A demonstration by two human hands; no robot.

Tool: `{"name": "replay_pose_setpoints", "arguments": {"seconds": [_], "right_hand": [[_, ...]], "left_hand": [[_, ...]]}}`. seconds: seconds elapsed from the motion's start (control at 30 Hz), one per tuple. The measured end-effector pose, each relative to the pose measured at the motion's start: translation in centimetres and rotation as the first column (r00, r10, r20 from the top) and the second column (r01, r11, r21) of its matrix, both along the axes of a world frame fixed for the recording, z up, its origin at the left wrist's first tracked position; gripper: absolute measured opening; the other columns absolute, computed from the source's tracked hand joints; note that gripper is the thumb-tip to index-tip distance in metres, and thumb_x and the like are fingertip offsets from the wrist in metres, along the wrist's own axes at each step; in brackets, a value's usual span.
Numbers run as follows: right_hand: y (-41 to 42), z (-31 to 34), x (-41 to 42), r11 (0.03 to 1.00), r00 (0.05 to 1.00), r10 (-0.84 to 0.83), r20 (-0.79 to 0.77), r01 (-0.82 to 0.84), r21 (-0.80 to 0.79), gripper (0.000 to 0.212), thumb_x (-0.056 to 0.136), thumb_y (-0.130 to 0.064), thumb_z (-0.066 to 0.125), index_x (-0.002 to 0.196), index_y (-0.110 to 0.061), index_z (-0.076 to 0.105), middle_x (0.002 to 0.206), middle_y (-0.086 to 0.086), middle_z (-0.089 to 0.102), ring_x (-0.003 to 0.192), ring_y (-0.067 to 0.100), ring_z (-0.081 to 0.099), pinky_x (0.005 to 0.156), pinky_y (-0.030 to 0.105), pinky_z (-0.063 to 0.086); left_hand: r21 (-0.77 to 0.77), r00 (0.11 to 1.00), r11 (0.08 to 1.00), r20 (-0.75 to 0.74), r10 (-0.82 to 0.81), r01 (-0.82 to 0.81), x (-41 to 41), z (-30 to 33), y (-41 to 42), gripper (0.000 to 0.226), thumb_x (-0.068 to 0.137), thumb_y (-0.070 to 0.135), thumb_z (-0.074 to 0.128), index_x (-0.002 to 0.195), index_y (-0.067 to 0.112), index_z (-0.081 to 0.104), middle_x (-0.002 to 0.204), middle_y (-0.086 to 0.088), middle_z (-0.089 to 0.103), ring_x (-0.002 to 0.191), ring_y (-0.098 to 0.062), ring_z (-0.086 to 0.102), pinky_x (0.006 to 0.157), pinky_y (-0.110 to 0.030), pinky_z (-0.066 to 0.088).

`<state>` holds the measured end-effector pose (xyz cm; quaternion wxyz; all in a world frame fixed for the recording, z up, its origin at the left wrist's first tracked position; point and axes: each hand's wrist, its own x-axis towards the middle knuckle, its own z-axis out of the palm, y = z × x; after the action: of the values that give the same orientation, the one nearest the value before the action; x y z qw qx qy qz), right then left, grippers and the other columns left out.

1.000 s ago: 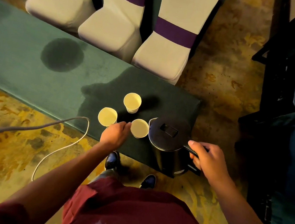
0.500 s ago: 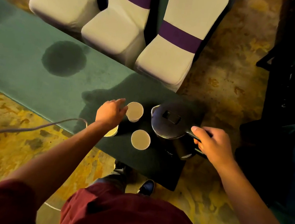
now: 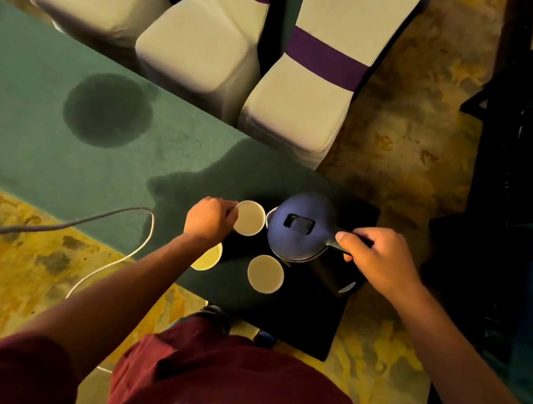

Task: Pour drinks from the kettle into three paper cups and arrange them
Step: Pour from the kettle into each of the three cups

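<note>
Three white paper cups stand near the right end of a green-clothed table [image 3: 32, 148]. My left hand [image 3: 211, 217] grips the side of the far cup [image 3: 250, 218]. A second cup [image 3: 207, 258] is half hidden under my left wrist, and a third cup [image 3: 265, 274] stands free in front. The dark kettle [image 3: 302, 227] is just right of the far cup, its spout close to that cup's rim. My right hand [image 3: 379, 259] grips the kettle's handle. Whether the kettle rests on the table or is lifted, I cannot tell.
Three white chairs [image 3: 296, 105] with purple bands stand behind the table. A large dark wet patch [image 3: 108, 110] marks the cloth at the left. A white cable [image 3: 109, 260] loops over the patterned floor below the table's near edge. Dark furniture [image 3: 528, 165] stands at the right.
My left hand left the near cup, moved to the far cup and now grips it. The kettle shifted back and left, up beside the far cup, with my right hand still on its handle.
</note>
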<state>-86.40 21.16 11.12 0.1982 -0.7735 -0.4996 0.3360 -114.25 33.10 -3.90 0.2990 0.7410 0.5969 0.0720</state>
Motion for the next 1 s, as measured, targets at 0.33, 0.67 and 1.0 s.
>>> {"name": "replay_pose_setpoints", "arguments": {"seconds": [0.33,0.67,1.0], "right_hand": [[2.2,0.7,-2.4,0.995,0.989,0.077,0.127,-0.067,-0.077,0.053,0.077,-0.059,0.055,0.064,-0.011,0.071,0.060,0.006,0.068,0.064,0.013,0.063,0.048,0.031,0.041],[2.8,0.3,-3.1,0.990,0.978,0.092,0.189,-0.069,-0.123,0.053,0.078,-0.063,0.054,0.070,-0.014,0.073,0.065,0.003,0.071,0.065,0.010,0.066,0.050,0.031,0.046],[3.0,0.9,-3.7,0.986,0.977,0.067,0.200,-0.035,-0.160,0.054,0.075,-0.064,0.052,0.070,-0.014,0.073,0.066,0.004,0.072,0.065,0.014,0.068,0.055,0.041,0.054]], "left_hand": [[-0.066,0.992,0.997,0.118,0.034,-0.027,-0.8,-0.4,-0.4,0.037,0.098,0.037,0.049,0.071,0.018,0.068,0.050,0.006,0.050,0.043,-0.005,0.042,0.042,-0.023,0.028],[-0.095,0.986,0.995,0.166,0.021,-0.005,-0.7,-0.3,-0.6,0.029,0.101,0.035,0.051,0.112,0.024,0.076,0.059,0.013,0.056,0.051,-0.002,0.052,0.045,-0.020,0.032],[-0.119,0.981,0.993,0.193,0.018,0.006,-0.4,-0.7,-0.2,0.030,0.101,0.035,0.052,0.119,0.024,0.073,0.061,0.018,0.056,0.054,-0.001,0.055,0.047,-0.016,0.032]]}}
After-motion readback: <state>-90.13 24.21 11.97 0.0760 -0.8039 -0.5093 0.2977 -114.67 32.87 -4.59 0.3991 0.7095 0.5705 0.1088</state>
